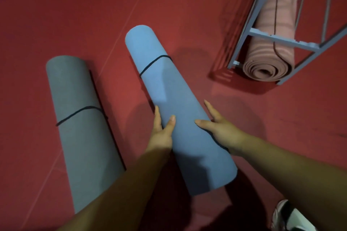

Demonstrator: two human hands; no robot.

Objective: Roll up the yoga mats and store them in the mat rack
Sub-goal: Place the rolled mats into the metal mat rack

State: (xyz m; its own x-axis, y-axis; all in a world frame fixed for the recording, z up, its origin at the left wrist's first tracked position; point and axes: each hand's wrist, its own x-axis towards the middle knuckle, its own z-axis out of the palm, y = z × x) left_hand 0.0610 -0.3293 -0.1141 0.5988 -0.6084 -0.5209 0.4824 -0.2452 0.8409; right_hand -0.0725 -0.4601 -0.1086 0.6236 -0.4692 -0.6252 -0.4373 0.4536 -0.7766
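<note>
A rolled blue yoga mat (169,88) with a black cord round it slants from the centre toward me, its near end lifted off the floor. My left hand (162,129) grips its left side, thumb on top. On the mat's right side my right hand (217,125) holds it, thumb on top and fingers reaching along the flank. A rolled grey mat (80,118), also tied with a black cord, lies on the floor to the left. At top right stands the light blue metal mat rack (266,36) with a rolled pink mat (272,43) lying in it.
The red floor (56,15) spreads out on all sides. A white and black shoe (289,215) shows at the bottom right. The rack's frame bars rise at the top right corner.
</note>
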